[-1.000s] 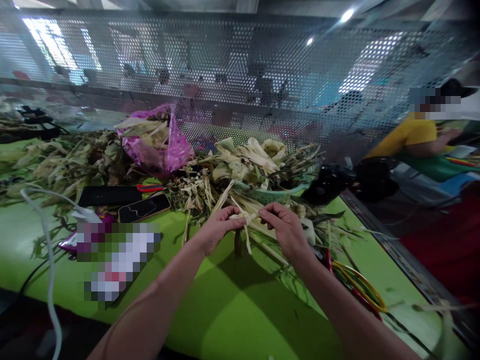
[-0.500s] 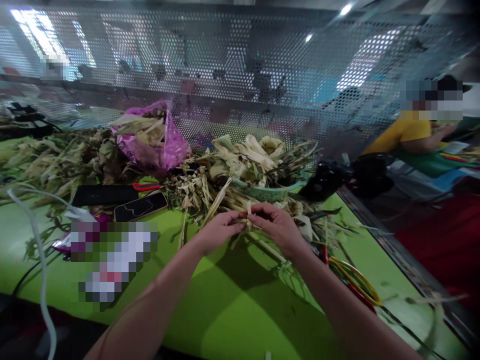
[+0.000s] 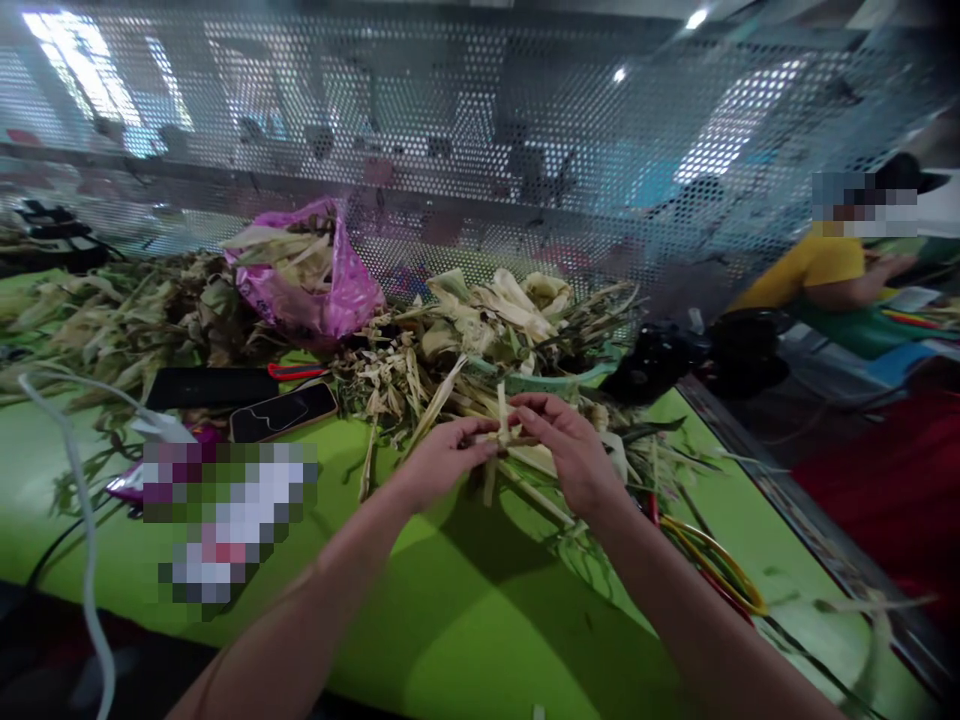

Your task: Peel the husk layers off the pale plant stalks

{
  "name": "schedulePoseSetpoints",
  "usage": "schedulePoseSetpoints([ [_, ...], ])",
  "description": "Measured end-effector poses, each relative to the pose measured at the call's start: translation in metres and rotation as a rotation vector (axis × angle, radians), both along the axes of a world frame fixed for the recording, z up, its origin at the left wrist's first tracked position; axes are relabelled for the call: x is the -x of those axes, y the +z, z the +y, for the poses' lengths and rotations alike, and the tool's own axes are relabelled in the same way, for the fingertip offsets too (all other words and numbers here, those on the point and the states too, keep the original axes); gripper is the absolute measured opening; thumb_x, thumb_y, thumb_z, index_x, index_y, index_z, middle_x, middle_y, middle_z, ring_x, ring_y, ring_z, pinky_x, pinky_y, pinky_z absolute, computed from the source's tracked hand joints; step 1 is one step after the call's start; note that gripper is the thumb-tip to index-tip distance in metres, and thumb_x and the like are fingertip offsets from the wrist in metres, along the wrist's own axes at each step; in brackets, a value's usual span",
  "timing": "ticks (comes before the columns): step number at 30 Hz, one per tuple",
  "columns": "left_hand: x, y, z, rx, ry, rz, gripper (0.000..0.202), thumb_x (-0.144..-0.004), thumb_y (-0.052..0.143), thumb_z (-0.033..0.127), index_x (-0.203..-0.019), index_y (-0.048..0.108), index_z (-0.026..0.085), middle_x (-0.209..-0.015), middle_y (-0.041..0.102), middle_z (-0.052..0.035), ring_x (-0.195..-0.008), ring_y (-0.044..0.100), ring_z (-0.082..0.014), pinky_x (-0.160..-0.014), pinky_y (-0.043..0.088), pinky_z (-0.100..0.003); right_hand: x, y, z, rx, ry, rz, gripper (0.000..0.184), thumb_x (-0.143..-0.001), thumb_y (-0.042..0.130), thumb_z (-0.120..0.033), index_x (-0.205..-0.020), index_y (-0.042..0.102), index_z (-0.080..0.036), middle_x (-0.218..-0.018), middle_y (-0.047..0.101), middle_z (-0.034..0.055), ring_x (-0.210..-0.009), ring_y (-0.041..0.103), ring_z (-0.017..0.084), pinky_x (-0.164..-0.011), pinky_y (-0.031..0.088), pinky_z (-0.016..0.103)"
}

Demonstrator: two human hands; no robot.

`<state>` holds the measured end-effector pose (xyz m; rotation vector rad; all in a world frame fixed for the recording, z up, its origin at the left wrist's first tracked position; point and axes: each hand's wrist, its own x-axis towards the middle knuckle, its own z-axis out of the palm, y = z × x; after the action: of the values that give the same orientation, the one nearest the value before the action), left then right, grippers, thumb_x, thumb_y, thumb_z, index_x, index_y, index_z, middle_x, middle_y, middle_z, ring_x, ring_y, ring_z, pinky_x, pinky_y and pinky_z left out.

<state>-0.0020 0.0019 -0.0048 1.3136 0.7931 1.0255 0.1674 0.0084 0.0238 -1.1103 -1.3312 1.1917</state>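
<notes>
Pale strips of corn husk (image 3: 503, 412), crossed over one another, are pinched between my two hands above the green table. My left hand (image 3: 444, 462) has thumb and fingers closed on the strips from the left. From the right, my right hand (image 3: 574, 455) pinches the same piece, thumb and index finger near the crossing. One strip end stands up between the hands and another hangs below. Just beyond lie loose dried husks (image 3: 405, 385) and a light green basket (image 3: 555, 380) heaped with husks (image 3: 517, 305).
A pink plastic bag (image 3: 352, 300) of husks stands at the back left, near a phone (image 3: 285, 412), a red-handled cutter (image 3: 300, 371) and a white cable (image 3: 75, 500). Yellow and red loops (image 3: 712, 560) lie by my right forearm. A person in yellow (image 3: 810, 270) sits far right.
My right hand has shifted slightly right, and its fingers have spread along the piece. More of the crossed strips shows, with an end now hanging below the hands.
</notes>
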Motion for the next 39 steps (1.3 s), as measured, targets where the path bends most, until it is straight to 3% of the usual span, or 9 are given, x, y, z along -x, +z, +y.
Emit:
schedulePoseSetpoints([
  [2,0.000,-0.002,0.003,-0.010,0.102,-0.080,0.028,-0.078,0.064,0.030,-0.102,0.058,0.017,-0.093,0.064,-0.0053,-0.086,0.057,-0.0141,-0.083,0.043,-0.028,0.002,-0.001,-0.002,0.043,0.041,0.056,0.028,-0.076,0.067,-0.039,-0.097,0.063,-0.020,-0.084,0.064,0.0013,-0.068,0.052,0.012,-0.066,0.041,0.027],
  [6,0.002,-0.005,0.005,-0.040,0.236,-0.058,0.025,-0.077,0.066,0.032,-0.093,0.054,0.017,-0.087,0.060,-0.0033,-0.081,0.055,-0.0129,-0.078,0.043,-0.027,0.008,-0.009,-0.004,0.059,0.047,0.034,0.023,-0.074,0.068,-0.041,-0.080,0.062,-0.019,-0.075,0.061,-0.0002,-0.064,0.049,0.012,-0.062,0.039,0.025],
  [12,0.002,-0.002,0.003,-0.092,0.236,0.093,0.024,-0.077,0.065,0.035,-0.086,0.055,0.016,-0.084,0.059,-0.0030,-0.078,0.053,-0.0138,-0.075,0.042,-0.028,0.007,-0.012,-0.003,-0.014,-0.053,-0.040,0.026,-0.070,0.072,-0.042,-0.074,0.061,-0.019,-0.070,0.058,-0.0005,-0.062,0.048,0.013,-0.062,0.041,0.026],
  [18,0.004,0.006,0.002,-0.031,0.207,0.079,0.012,-0.076,0.062,0.023,-0.074,0.053,0.016,-0.069,0.052,0.0019,-0.065,0.048,-0.0100,-0.065,0.040,-0.025,0.007,-0.011,-0.004,0.004,-0.068,0.041,0.026,-0.071,0.071,-0.041,-0.074,0.058,-0.020,-0.068,0.056,-0.0013,-0.063,0.050,0.013,-0.062,0.043,0.026],
  [24,0.002,0.003,0.002,-0.012,0.203,0.072,0.007,-0.076,0.056,0.018,-0.082,0.057,0.015,-0.067,0.052,0.0023,-0.060,0.044,-0.0090,-0.059,0.035,-0.023,0.011,-0.012,-0.007,0.045,0.017,0.032,0.031,-0.071,0.072,-0.038,-0.094,0.060,-0.022,-0.078,0.059,-0.0004,-0.073,0.054,0.015,-0.067,0.043,0.027],
  [29,0.001,0.001,0.000,-0.128,0.236,0.150,0.011,-0.076,0.052,0.018,-0.084,0.060,0.016,-0.073,0.058,0.0007,-0.066,0.049,-0.0111,-0.063,0.038,-0.024,0.018,-0.015,-0.011,0.034,0.163,-0.108,0.027,-0.075,0.068,-0.041,-0.092,0.062,-0.021,-0.085,0.063,0.0020,-0.081,0.056,0.018,-0.072,0.044,0.029],
  [39,0.008,0.004,0.002,-0.230,0.177,0.223,0.031,-0.079,0.046,0.013,-0.099,0.069,0.021,-0.100,0.070,-0.0035,-0.095,0.060,-0.0195,-0.091,0.043,-0.033,0.016,-0.015,-0.008,0.086,0.040,0.083,0.027,-0.075,0.066,-0.043,-0.085,0.062,-0.018,-0.070,0.061,0.0019,-0.062,0.055,0.014,-0.061,0.045,0.027],
])
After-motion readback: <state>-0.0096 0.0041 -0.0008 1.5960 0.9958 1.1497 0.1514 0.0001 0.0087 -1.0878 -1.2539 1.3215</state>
